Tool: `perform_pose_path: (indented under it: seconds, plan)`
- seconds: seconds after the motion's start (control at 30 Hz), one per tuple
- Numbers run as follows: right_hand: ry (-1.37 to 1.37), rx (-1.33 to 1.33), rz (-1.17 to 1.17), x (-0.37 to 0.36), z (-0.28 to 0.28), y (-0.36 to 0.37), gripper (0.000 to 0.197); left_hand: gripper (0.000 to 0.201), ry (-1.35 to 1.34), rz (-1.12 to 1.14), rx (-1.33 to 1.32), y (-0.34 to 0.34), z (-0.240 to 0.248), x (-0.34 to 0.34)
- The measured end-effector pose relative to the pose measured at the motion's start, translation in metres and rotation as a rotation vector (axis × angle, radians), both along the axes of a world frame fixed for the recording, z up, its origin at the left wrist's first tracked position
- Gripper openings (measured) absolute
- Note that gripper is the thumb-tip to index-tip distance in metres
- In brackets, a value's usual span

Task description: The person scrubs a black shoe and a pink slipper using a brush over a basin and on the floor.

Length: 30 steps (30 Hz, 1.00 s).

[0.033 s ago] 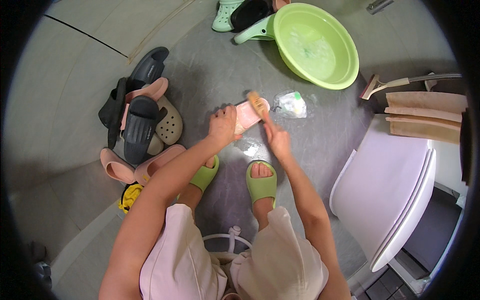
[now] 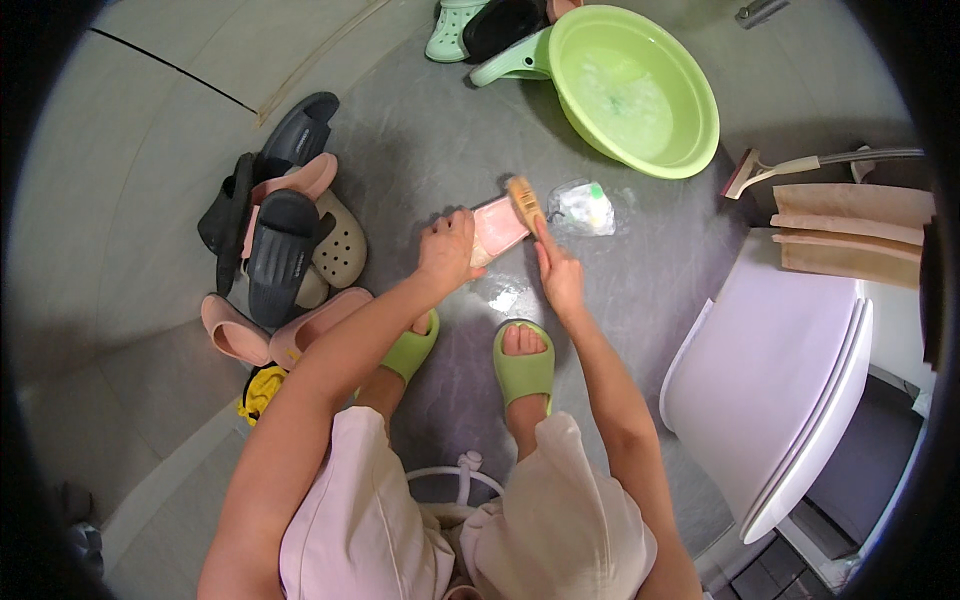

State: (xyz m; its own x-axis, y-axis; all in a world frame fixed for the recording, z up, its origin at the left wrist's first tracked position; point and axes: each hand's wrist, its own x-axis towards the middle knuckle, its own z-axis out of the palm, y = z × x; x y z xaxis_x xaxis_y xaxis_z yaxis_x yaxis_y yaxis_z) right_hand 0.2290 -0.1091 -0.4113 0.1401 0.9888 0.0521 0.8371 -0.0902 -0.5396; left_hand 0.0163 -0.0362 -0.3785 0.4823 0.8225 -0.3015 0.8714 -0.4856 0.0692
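A pink slipper [image 2: 500,224] is held above the grey floor in the middle of the view. My left hand [image 2: 446,250] is closed around its left end, covering that part. My right hand [image 2: 561,276] grips the handle of a wooden scrubbing brush [image 2: 524,203]. The brush head lies against the slipper's right end; its bristles are hidden. Just right of the brush, a crumpled clear plastic bag [image 2: 583,208] with a green spot rests on the floor. A wet, whitish patch [image 2: 508,296] shines on the floor below the slipper.
A green basin [image 2: 680,110] with sudsy water stands at the far right, beside mint clogs [image 2: 455,30]. Several dark, pink and beige slippers [image 2: 282,250] are heaped on the left. A white toilet [image 2: 765,370] is on the right, near a squeegee [image 2: 770,172].
The brush has shifted slightly to the right and away along the slipper, and stands more upright. My right hand has moved a little with it; my left hand stays in place.
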Motion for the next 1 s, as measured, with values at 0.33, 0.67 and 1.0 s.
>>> perform_pose_path:
  seconds: [0.33,0.67,1.0]
  plan:
    - [0.032,-0.027,-0.082,-0.014,0.002,-0.007,0.053,0.105,-0.06,-0.016,0.04,-0.001,-0.007,-0.004]
    - [-0.049,-0.003,0.012,-0.012,0.006,-0.017,0.054,0.105,-0.115,-0.017,0.057,0.0,-0.006,-0.005]
    - [-0.113,0.021,0.173,-0.013,-0.004,-0.024,0.05,0.106,-0.123,-0.01,0.052,0.001,-0.007,-0.005]
